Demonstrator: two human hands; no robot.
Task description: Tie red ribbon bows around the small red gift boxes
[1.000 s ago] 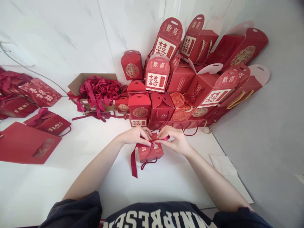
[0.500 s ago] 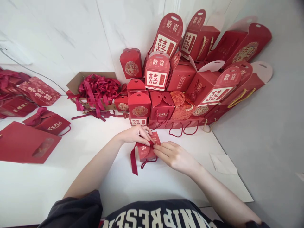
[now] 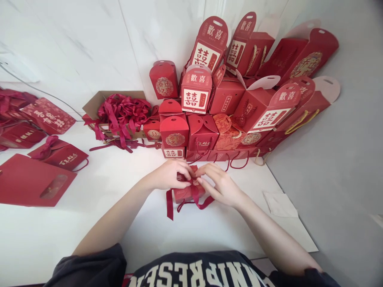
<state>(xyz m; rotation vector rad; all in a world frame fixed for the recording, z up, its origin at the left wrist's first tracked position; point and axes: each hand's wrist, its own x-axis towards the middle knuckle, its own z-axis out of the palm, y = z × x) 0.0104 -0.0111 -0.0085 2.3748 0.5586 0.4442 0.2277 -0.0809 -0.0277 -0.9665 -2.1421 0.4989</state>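
Note:
A small red gift box [image 3: 186, 194] sits on the white table [image 3: 119, 187] just in front of me. A dark red ribbon [image 3: 200, 198] crosses its top, with one tail hanging down at the left and another looping out to the right. My left hand [image 3: 169, 175] rests on the box's top left, fingers curled and pinching the ribbon. My right hand [image 3: 220, 184] meets it from the right, fingertips pinched on the ribbon over the box's top. Most of the box lid is hidden under both hands.
A heap of red gift boxes [image 3: 239, 95] fills the corner behind. A cardboard box of red ribbons [image 3: 122, 111] stands at the back left. Flat red bags [image 3: 32, 179] lie at the far left. A white paper sheet [image 3: 278, 203] lies on the right.
My right hand, flat beside the box half a second ago, has come back up to the box's top and pinched the ribbon. A ribbon loop now lies out to the right.

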